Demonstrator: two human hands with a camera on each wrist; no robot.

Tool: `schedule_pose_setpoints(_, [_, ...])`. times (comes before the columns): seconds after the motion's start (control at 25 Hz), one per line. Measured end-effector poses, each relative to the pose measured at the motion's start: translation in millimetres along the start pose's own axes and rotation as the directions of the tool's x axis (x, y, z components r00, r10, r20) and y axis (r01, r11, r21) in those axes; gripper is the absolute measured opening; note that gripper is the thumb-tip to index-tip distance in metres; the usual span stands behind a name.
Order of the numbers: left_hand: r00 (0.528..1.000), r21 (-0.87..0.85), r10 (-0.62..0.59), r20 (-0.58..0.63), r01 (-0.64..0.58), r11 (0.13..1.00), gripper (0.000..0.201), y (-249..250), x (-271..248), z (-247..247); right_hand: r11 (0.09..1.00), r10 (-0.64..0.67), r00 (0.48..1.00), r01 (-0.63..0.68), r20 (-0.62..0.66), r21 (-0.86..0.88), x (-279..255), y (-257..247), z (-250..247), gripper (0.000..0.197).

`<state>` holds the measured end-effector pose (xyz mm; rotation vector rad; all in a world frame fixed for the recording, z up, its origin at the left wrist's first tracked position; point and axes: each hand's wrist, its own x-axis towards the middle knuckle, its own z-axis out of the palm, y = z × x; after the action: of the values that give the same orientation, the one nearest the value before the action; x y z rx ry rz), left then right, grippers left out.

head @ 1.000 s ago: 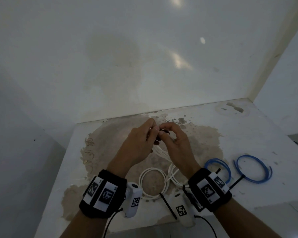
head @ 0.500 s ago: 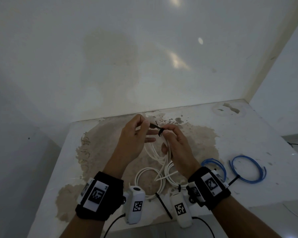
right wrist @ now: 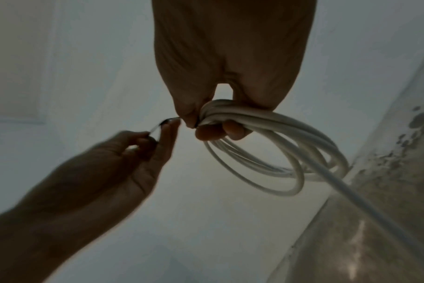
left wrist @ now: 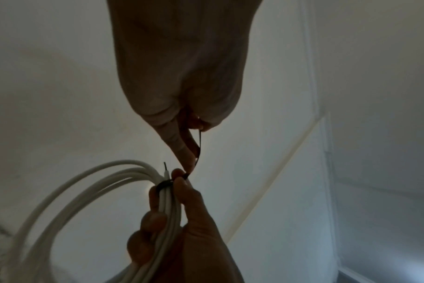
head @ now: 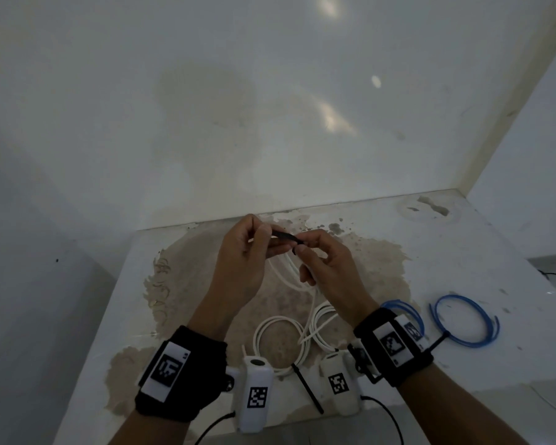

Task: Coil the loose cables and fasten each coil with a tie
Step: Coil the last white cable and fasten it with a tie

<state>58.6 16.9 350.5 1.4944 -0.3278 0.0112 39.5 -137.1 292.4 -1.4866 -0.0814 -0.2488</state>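
Observation:
My right hand grips a white cable coil above the table, and the coil's loops hang down from it. A black tie wraps the bundle at my right thumb. My left hand pinches the tie's tail and holds it out to the left. In the left wrist view the tie's tail runs from my left fingertips down to its loop around the white coil. In the right wrist view my right hand holds the coil, and my left hand pinches the tail.
On the stained white table, two more white coils lie near my wrists. A loose black tie lies near the front edge. Two blue coils lie at the right. Walls close in behind and to the right.
A second ago my fingertips met at the coil. Since then my left hand has drawn the tie's tail out to the left. My right hand keeps hold of the coil.

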Motion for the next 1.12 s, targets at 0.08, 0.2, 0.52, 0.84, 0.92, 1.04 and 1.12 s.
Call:
schedule_pose_setpoints(0.08, [0.998, 0.042, 0.060, -0.017, -0.059, 0.997, 0.025, -5.9, -7.2, -0.7, 0.997, -0.027, 0.999, 0.029, 0.030, -0.066, 3.8, 4.3, -4.2, 0.008])
schedule_pose_setpoints(0.2, [0.998, 0.063, 0.062, 0.020, -0.063, 0.996, 0.023, -9.8, -15.4, -7.4, 0.981, -0.109, 0.993, 0.115, 0.047, -0.153, 2.6, 6.9, -4.7, 0.010])
schedule_pose_setpoints(0.52, [0.955, 0.534, -0.217, 0.200, 0.079, 0.842, 0.023, -13.2, -19.0, -11.4, 0.757, -0.375, 0.915, 0.394, 0.147, -0.522, -4.6, 7.2, -12.8, 0.009])
schedule_pose_setpoints(0.84, [0.967, 0.681, -0.125, 0.222, -0.062, 0.730, 0.032, -20.0, -25.9, -5.4, 0.913, -0.193, 0.976, 0.217, 0.103, -0.345, -31.5, 15.1, -7.3, 0.012])
schedule_pose_setpoints(0.92, [0.963, 0.679, -0.104, 0.247, -0.095, 0.728, 0.035, -15.4, -26.8, -1.9, 0.939, -0.147, 0.986, 0.166, 0.084, -0.302, -32.6, 18.4, -6.1, 0.009])
schedule_pose_setpoints(1.04, [0.955, 0.648, -0.040, 0.294, -0.169, 0.743, 0.038, -9.9, -25.5, 2.0, 0.945, -0.159, 0.983, 0.179, 0.097, -0.272, -27.9, 18.9, -7.9, 0.008])
schedule_pose_setpoints(1.12, [0.954, 0.610, 0.011, 0.300, -0.201, 0.766, 0.037, -9.0, -26.5, 3.3, 0.946, -0.163, 0.980, 0.188, 0.114, -0.266, -24.6, 16.0, -7.4, 0.008])
